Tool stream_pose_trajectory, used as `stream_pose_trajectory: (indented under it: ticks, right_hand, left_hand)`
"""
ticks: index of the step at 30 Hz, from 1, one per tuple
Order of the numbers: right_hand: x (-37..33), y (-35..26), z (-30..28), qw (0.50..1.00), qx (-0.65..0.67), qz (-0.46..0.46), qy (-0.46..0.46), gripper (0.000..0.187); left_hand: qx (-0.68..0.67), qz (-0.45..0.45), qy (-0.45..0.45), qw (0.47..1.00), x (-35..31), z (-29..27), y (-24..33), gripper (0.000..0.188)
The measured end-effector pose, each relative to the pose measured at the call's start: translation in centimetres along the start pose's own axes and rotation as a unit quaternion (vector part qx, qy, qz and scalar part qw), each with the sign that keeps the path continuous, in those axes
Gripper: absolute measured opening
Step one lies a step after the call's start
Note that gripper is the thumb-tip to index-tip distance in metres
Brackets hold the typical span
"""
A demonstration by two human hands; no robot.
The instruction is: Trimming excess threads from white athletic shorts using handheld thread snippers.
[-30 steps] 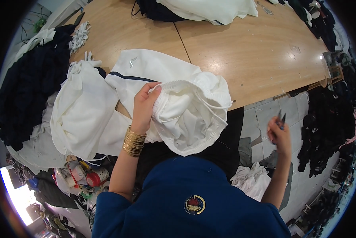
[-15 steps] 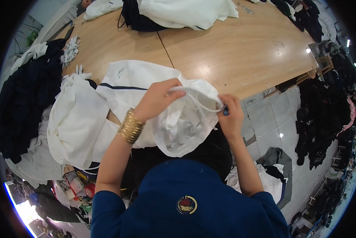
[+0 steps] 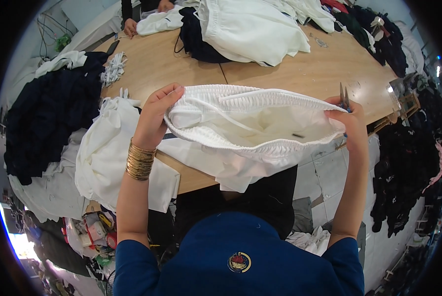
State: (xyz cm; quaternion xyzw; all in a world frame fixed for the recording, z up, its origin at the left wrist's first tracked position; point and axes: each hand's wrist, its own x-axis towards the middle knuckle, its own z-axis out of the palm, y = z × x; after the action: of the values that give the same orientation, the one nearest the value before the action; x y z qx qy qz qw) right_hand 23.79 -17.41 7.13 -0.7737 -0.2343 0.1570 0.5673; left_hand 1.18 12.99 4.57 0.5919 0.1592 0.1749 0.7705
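Note:
I hold a white garment (image 3: 250, 135) with an elastic waistband stretched wide open between both hands, above the edge of a wooden table (image 3: 285, 74). My left hand (image 3: 154, 116), with gold bangles on the wrist, grips the waistband's left end. My right hand (image 3: 346, 118) grips the right end and also holds small thread snips (image 3: 343, 94) that point upward. A drawstring lies inside the open waist.
A heap of white garments (image 3: 107, 158) lies left of my hands, a dark pile (image 3: 48, 113) further left. More white and black clothes (image 3: 240, 24) cover the table's far side, where another person's hands (image 3: 132, 24) rest. Dark clothing (image 3: 408, 163) hangs at right.
My right hand came up from beside me with the snips and took the garment. Both hands then lifted it and pulled the waistband wide open.

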Motion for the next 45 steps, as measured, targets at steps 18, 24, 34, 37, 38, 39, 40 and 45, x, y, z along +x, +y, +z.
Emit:
stream_pose_trajectory:
  ticks: [18,24,34,37,38,39,40,45]
  right_hand:
    - [0.5,0.0,-0.4,0.998,0.057,0.013,-0.006,0.019]
    - [2.3,2.2,0.6,0.998,0.049,0.005,0.026,0.020]
    - [-3.7,2.3,7.5,0.985,-0.137,-0.102,0.014,0.025]
    - [-6.4,2.1,9.7,0.972,-0.140,-0.172,-0.072,0.022]
    - [-6.9,2.7,10.2,0.964,-0.137,-0.210,-0.084,0.023]
    - [-7.4,3.0,10.4,0.955,-0.133,-0.248,-0.096,0.024]
    - [-8.0,3.1,10.5,0.956,-0.133,-0.245,-0.096,0.024]
    - [-8.4,2.3,9.1,0.926,-0.098,-0.220,-0.290,0.024]
  left_hand:
    - [-0.024,-0.039,-0.029,0.999,-1.3,1.9,0.0,0.018]
    - [0.312,-0.003,-0.246,0.918,-1.7,5.2,-2.9,0.027]
    - [-0.017,-0.092,-0.123,0.988,-2.7,6.4,-7.2,0.018]
    - [-0.079,-0.116,-0.092,0.986,-3.1,7.1,-7.2,0.017]
    - [-0.068,-0.103,-0.090,0.988,-3.2,7.3,-7.2,0.018]
    - [-0.058,-0.089,-0.088,0.990,-3.1,7.4,-7.2,0.018]
    - [-0.058,-0.092,-0.088,0.990,-3.2,7.5,-7.2,0.018]
    - [-0.017,-0.108,-0.081,0.991,-3.4,7.8,-6.8,0.023]
